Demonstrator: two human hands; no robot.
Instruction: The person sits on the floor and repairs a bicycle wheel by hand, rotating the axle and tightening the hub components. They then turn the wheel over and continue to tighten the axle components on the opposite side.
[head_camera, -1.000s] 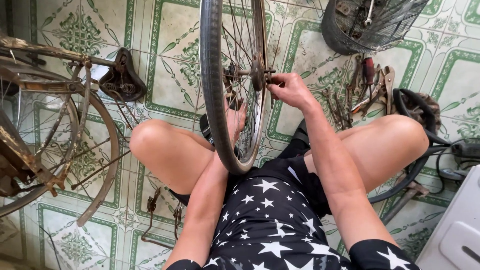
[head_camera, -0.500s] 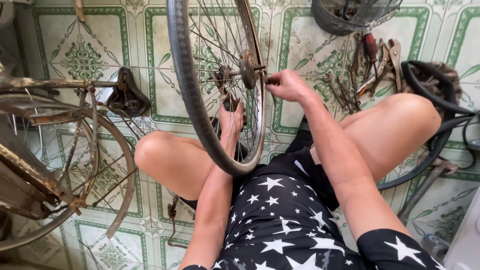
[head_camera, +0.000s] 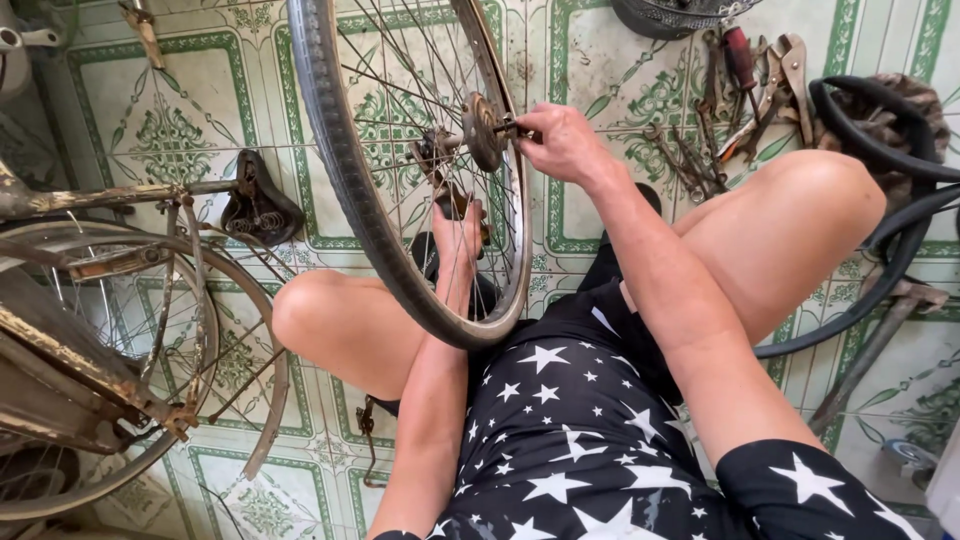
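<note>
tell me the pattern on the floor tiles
Pale floor tiles with green borders and ornate green motifs; head view.

Soft, even daylight fills the tiled floor (head_camera: 620, 60), with only faint shadows under the knees. The picture is sharp in the middle; the edges bow outward, perhaps from a wide lens. No strong glare.
</note>
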